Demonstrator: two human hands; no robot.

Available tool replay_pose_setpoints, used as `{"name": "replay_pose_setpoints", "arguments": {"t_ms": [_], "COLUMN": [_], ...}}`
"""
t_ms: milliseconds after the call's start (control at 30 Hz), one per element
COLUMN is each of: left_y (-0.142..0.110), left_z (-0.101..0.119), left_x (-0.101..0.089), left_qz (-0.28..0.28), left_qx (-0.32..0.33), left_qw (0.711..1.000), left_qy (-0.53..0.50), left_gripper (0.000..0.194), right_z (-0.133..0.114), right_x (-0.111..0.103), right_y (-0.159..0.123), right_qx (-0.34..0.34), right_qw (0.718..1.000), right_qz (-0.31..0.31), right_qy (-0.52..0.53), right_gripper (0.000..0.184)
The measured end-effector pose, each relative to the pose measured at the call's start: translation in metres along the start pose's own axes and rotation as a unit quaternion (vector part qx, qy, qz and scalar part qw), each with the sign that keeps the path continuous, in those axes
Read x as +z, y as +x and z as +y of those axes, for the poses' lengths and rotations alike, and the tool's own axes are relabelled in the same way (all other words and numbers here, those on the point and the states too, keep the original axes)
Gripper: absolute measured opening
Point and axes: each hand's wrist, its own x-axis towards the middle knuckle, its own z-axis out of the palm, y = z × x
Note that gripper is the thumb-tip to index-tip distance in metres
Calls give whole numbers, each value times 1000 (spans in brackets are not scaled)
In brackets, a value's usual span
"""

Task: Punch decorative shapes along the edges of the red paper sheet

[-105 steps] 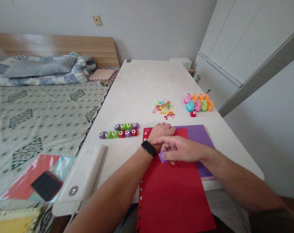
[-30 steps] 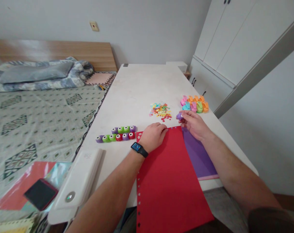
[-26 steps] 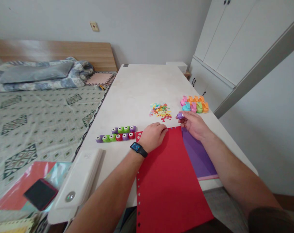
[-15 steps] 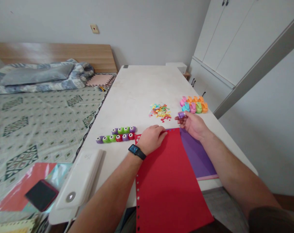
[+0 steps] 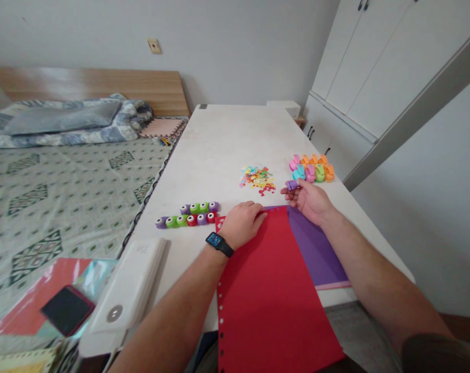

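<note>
My left hand (image 5: 244,221) is closed on the far edge of a red sheet of paper (image 5: 266,290), which has punched holes along its left and far edges. The sheet hangs over the near table edge. A small purple craft punch (image 5: 292,185) sits between the thumb and fingers of my right hand (image 5: 310,199), above the far edge of a purple sheet (image 5: 316,248). That purple sheet lies partly under the red one. Beyond my hands is a pile of small coloured paper cutouts (image 5: 258,178).
Several small punches (image 5: 191,221) stand in two rows at left. Larger colourful punches (image 5: 310,172) are grouped at right. A white lamp-like device (image 5: 131,280) lies near the left table edge. A phone (image 5: 67,311) rests on plastic-wrapped paper (image 5: 28,305) beside the bed.
The purple punch has turned slightly in my right hand. My left hand stays on the red paper. The whole view has shifted a little.
</note>
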Motion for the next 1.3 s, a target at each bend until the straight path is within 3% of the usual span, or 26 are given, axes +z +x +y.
{"name": "replay_pose_setpoints", "arguments": {"t_ms": [167,367,533,800,1033,1300], "left_y": [0,-1,0,0,-1,-1], "left_z": [0,-1,-1,0,1,2], "left_x": [1,2,1,0,1,-1], "left_qz": [-1,-9,-14,-21,-22,-22], "left_qx": [1,-7,-14,-13,-8,-3], "left_qw": [1000,1000,1000,1000,1000,1000], "left_qy": [4,4,-2,-3,-1,0], "left_gripper": [26,27,26,27,29,27], "right_z": [3,9,14,18,22,25], "right_x": [-2,-7,-12,-15,-19,-18], "right_y": [3,8,11,13,16,17], "right_qx": [-7,-73,-103,-115,-134,-109], "right_qw": [1000,995,989,986,980,985], "right_qz": [14,35,43,22,-4,-19], "right_qy": [-14,-62,-96,-117,-148,-136], "right_gripper": [25,16,24,34,30,34]}}
